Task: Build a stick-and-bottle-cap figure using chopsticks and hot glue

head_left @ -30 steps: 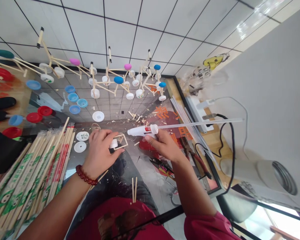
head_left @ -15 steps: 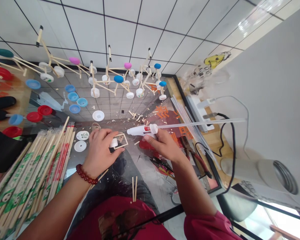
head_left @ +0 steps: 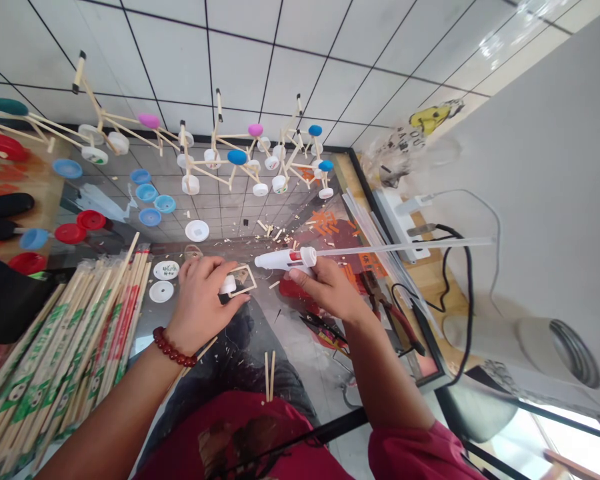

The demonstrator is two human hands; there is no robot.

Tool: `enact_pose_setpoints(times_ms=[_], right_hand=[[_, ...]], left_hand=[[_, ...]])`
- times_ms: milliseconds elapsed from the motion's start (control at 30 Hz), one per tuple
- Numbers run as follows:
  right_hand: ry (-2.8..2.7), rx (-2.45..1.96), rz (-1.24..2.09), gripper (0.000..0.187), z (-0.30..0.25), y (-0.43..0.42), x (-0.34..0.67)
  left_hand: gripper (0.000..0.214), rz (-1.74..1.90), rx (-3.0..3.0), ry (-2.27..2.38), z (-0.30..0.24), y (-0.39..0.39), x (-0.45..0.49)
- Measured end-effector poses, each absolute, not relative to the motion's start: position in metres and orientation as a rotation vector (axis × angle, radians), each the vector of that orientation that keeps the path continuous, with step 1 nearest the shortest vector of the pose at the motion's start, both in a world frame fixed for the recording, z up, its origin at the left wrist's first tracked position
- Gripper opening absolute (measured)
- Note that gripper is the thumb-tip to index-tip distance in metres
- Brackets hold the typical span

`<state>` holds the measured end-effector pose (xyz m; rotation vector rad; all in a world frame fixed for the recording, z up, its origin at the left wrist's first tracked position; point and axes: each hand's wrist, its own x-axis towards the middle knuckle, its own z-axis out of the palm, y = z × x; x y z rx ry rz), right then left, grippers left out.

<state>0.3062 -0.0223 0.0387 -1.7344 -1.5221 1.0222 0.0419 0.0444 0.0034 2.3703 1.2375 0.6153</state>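
Observation:
My right hand (head_left: 327,283) is wrapped round a white glue gun (head_left: 285,260), with a long clear glue stick (head_left: 405,247) sticking out of its back. Its nozzle points left and stops just short of a small wooden stick frame (head_left: 251,280). That frame has a white bottle cap (head_left: 228,285) at its left end. My left hand (head_left: 203,300) pinches the frame and cap between thumb and fingers. Close to my left wrist lie two white caps (head_left: 161,291) on the glass table. Two short wooden sticks (head_left: 270,377) rest near my lap.
Small stick models with cap wheels (head_left: 237,158) line the back of the table. Bundled chopsticks (head_left: 75,347) lie at left, near blue caps (head_left: 150,193) and red caps (head_left: 70,233). Pliers (head_left: 390,307), a power strip (head_left: 403,223) and a black cable (head_left: 467,307) occupy the right side.
Both hands, the glue gun and the stick frame stay almost in place. Only a very slight shift of the camera view shows.

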Motion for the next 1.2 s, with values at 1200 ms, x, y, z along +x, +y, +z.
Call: enact_pose_setpoints(times_ms=[1200], right_hand=[[-0.886,-1.789,0.444,0.049,-0.002,-0.065,0.334]], left_hand=[[0.066,0.616,2.317,1.202,0.014,0.051,0.036]])
